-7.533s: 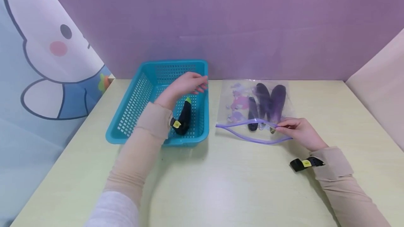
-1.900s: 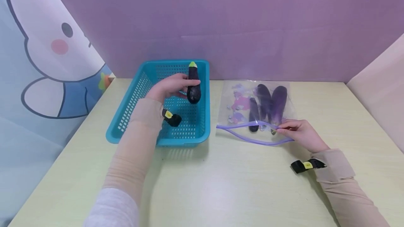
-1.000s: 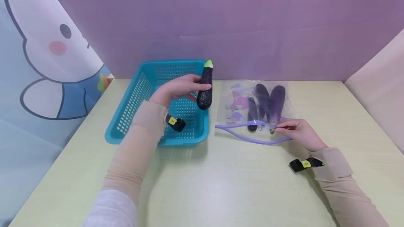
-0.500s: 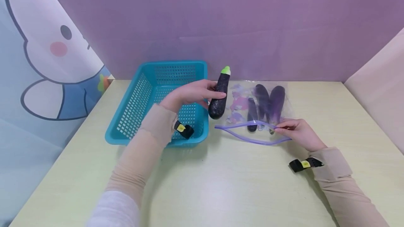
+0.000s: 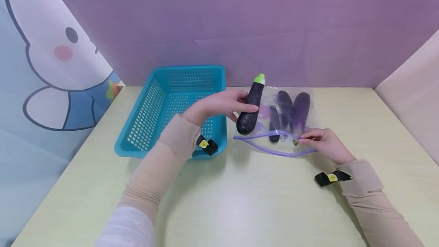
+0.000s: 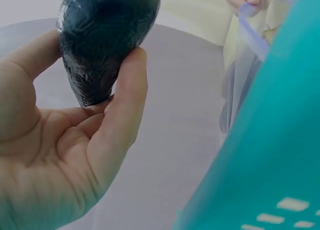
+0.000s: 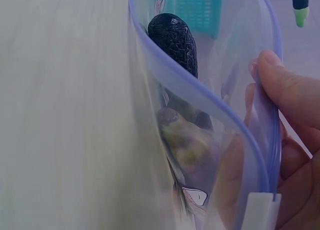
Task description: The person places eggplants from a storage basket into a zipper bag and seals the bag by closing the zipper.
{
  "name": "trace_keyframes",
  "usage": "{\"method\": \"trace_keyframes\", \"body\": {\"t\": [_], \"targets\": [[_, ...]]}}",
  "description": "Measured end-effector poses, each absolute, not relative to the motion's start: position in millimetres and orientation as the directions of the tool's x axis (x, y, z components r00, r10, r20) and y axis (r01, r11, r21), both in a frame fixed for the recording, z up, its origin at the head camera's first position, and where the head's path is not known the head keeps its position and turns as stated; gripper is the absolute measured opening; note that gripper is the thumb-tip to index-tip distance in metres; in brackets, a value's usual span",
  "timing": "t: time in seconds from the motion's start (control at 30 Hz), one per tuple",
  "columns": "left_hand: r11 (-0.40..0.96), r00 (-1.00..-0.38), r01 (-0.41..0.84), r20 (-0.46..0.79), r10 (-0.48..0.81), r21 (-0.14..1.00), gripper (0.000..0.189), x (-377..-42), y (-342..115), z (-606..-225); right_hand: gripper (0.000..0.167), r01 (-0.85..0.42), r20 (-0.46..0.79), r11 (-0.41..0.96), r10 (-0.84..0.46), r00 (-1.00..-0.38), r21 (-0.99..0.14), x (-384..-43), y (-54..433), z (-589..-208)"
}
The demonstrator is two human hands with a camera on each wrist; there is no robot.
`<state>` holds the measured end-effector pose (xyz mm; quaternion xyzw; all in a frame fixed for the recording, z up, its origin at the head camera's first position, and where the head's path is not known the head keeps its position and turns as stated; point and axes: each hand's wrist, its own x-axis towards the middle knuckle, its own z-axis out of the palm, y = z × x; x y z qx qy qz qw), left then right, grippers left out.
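Note:
My left hand (image 5: pixel 228 103) grips a dark eggplant (image 5: pixel 251 106) with a bright green stem end, held in the air between the basket and the bag. The left wrist view shows fingers and thumb around the eggplant (image 6: pixel 107 34). With thumb and fingers, my right hand (image 5: pixel 327 146) pinches the upper purple rim of a clear zip bag (image 5: pixel 247 98). Its mouth gapes toward me, and several dark eggplants (image 5: pixel 302 111) lie inside. In the right wrist view, the white slider (image 7: pixel 260 212) sits on the zip rim near my right hand (image 7: pixel 295 109).
A teal perforated basket (image 5: pixel 137 125) stands left of the bag on the pale table (image 5: pixel 233 209). Behind the table rises a purple backdrop (image 5: pixel 240 29). A cartoon-printed cloth (image 5: pixel 44 71) hangs at the left.
My left hand has lifted the eggplant out of the basket and carried it rightward, over the basket's right rim to the bag's left part. The right hand has stayed on the bag's rim.

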<state>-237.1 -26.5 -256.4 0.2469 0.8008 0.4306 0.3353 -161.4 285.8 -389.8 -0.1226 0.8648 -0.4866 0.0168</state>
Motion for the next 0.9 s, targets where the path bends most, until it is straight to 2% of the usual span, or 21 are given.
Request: {"method": "trace_keyframes", "body": {"t": [0.23, 0.47, 0.6, 0.8, 0.9], "targets": [[0.560, -0.614, 0.179, -0.352, 0.706, 0.809, 0.047, -229.7, -14.5, -255.7, 0.022, -0.191, 0.087, 0.492, -0.226, -0.970, -0.850, -162.7, 285.6, -389.6], [0.594, -0.543, 0.244, -0.400, 0.739, 0.766, 0.046, -222.4, 0.7, -260.4, 0.022, -0.184, 0.078, 0.499, -0.226, -0.971, -0.847, -163.5, 285.4, -389.0], [0.606, -0.528, 0.287, -0.405, 0.747, 0.742, 0.042, -219.6, 7.2, -265.6, 0.022, -0.182, 0.079, 0.497, -0.222, -0.972, -0.849, -164.4, 283.8, -389.3], [0.630, -0.511, 0.264, -0.448, 0.733, 0.730, 0.040, -215.2, 11.9, -272.5, 0.024, -0.181, 0.071, 0.502, -0.231, -0.970, -0.846, -165.0, 282.0, -388.8], [0.650, -0.497, 0.317, -0.462, 0.734, 0.691, 0.039, -213.0, 13.7, -275.5, 0.023, -0.185, 0.073, 0.504, -0.234, -0.969, -0.844, -165.1, 282.0, -389.1]]}}
